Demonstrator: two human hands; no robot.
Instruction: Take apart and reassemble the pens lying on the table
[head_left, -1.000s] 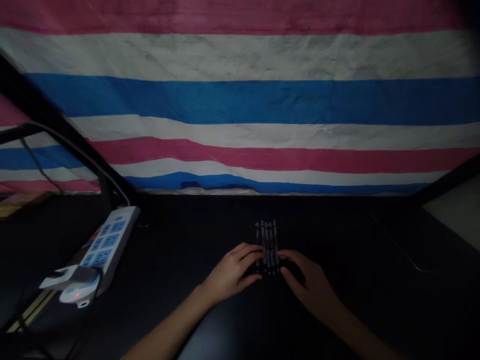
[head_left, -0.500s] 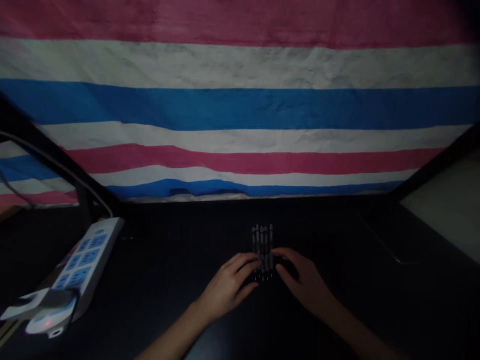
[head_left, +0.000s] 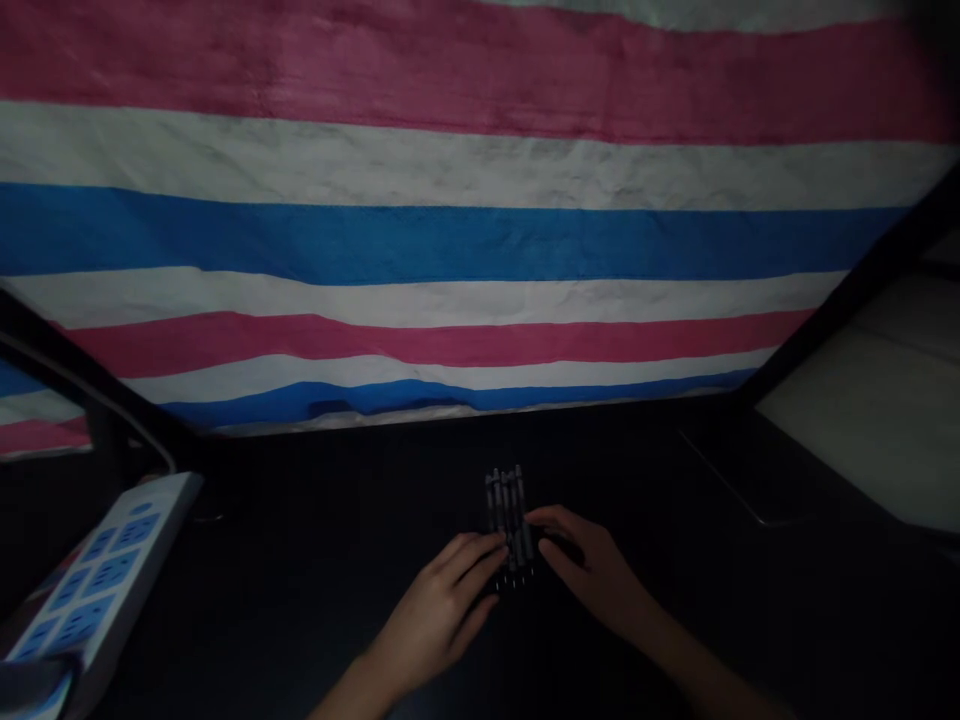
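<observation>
On dark table, hands flat — flanking pens

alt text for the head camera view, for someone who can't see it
Two bare hands, left hand and right hand, press in from either side on a small row of dark pens lying side by side on a black table. A red, white and blue striped tarp hangs behind, and a white power strip lies at the left edge.

power strip: cut off at left edge | pens: lower ends hidden by fingers
</observation>
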